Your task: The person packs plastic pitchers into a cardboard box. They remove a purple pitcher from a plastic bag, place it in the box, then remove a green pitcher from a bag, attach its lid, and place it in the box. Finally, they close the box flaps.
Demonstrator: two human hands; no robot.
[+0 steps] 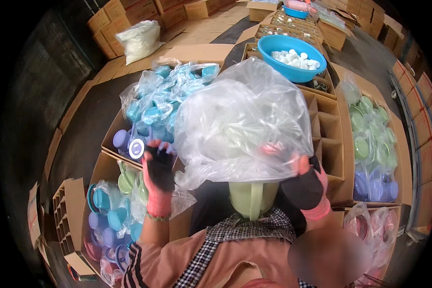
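A large clear plastic bag [245,115] billows in front of me, with pale green shapes showing faintly through it. My right hand [306,185], in a pink and black fingerless glove, grips the bag's lower right edge; some fingertips show blurrily through the plastic. Beneath the bag, close to my lap, stands a green jug [242,199] with its handle toward me. My left hand [158,165], gloved alike, has its fingers apart beside the bag's left side. Right by those fingers is a purple lid with a white ring [137,149], among purple items in a carton.
Bagged blue containers [153,108] fill a carton at left. Nearer are mixed coloured cups [113,216]. A blue basin [293,45] of small white pieces rests on cartons ahead. At right are a divided carton [329,129], bagged green lids [369,129] and bagged pink items [372,230].
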